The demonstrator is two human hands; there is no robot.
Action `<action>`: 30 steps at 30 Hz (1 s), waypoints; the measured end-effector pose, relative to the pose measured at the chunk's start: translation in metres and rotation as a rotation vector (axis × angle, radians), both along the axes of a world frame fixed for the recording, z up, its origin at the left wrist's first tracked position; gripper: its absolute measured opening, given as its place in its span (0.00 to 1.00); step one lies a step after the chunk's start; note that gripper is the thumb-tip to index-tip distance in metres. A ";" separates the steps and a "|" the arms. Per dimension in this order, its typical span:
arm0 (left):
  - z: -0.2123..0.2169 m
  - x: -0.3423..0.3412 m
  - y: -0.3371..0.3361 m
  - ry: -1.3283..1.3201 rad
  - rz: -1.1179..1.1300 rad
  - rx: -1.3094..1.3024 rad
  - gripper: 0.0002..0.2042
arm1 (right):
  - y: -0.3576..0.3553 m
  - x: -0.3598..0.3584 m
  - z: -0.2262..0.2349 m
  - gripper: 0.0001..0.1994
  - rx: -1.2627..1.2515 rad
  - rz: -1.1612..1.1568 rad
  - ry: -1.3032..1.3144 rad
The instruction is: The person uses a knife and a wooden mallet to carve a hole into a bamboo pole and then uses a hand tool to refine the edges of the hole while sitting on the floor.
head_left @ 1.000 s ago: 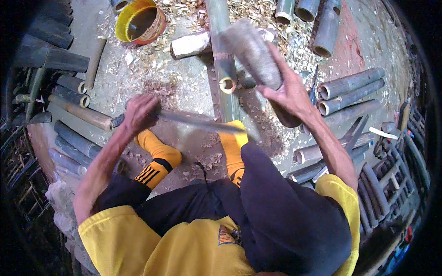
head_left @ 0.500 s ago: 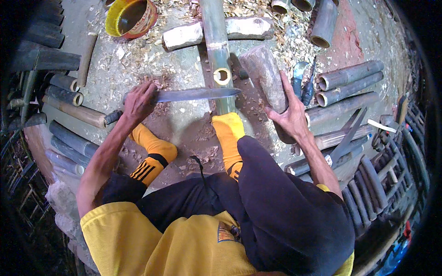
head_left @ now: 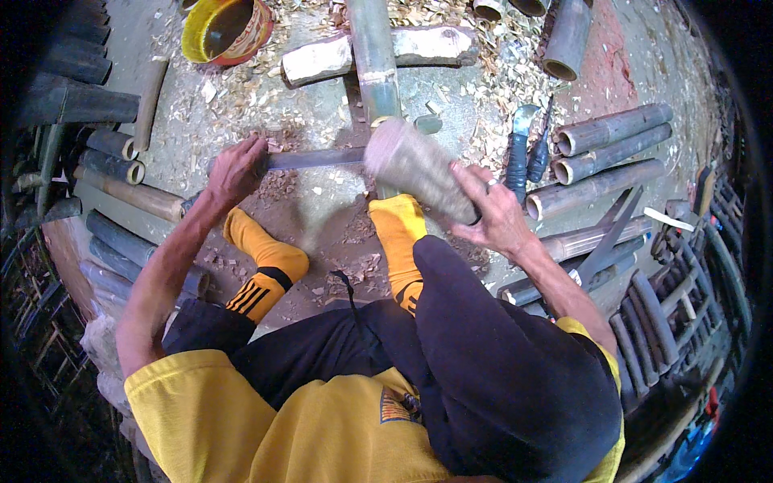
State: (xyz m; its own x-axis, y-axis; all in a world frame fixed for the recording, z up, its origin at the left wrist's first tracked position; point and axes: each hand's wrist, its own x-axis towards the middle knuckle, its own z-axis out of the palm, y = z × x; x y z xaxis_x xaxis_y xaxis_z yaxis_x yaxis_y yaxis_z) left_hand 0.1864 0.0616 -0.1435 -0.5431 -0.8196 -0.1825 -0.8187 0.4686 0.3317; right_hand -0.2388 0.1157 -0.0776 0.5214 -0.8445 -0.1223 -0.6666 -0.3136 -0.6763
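"Gripping what, as seen from where we stand, is the left hand [head_left: 236, 171] of the person in the yellow shirt [head_left: 338, 427]?"

"A long blade [head_left: 318, 158], its grip end enclosed by the folded fingers. The metal runs roughly level to the right and passes out of sight behind a wooden block [head_left: 419, 165]."

"And the right hand [head_left: 498, 211]?"

"It clasps that block at its lower right end, thumb on the near side, fingers on the far side; a ring [head_left: 492, 183] shows on one finger. The block slants up to the left, its outline somewhat blurred. Whether it touches the blade, I cannot tell."

"Where does the bamboo pole [head_left: 373, 48] lie?"

"Lengthwise in front of the person, across a pale log [head_left: 435, 46] set crosswise. Its near part is largely hidden by the block, just beyond the right foot in an orange sock [head_left: 396, 221]. Contact between sock and bamboo is unclear from here."

"Note the surroundings."

"Far left, a red bucket [head_left: 258, 32] with a yellow rim contains dark liquid [head_left: 221, 28]. Pale shavings [head_left: 491, 88] are strewn about the log. To the block's right, two black-handled tools [head_left: 516, 161] lie side by side, near several bamboo tubes [head_left: 616, 129]. Close to the right forearm [head_left: 564, 282], two long dark blades [head_left: 609, 241] spread in a V."
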 end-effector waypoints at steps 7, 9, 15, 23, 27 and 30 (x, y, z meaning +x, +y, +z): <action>0.003 -0.001 -0.018 -0.081 -0.012 0.164 0.08 | -0.023 0.024 -0.028 0.40 -0.075 0.361 0.138; 0.003 -0.001 -0.015 -0.086 -0.012 0.149 0.08 | -0.022 0.031 -0.017 0.39 -0.056 0.450 -0.017; -0.001 -0.002 -0.015 -0.080 -0.031 0.093 0.10 | -0.041 0.026 -0.035 0.41 -0.224 0.401 0.187; -0.002 -0.002 -0.009 -0.083 0.008 0.006 0.09 | -0.064 0.033 -0.033 0.39 -0.299 0.458 0.170; -0.004 -0.009 -0.008 -0.101 0.000 -0.002 0.08 | -0.027 0.027 -0.016 0.39 -0.172 0.485 -0.124; -0.010 -0.009 -0.003 -0.109 0.010 0.001 0.09 | -0.040 0.027 -0.029 0.40 -0.229 0.496 -0.005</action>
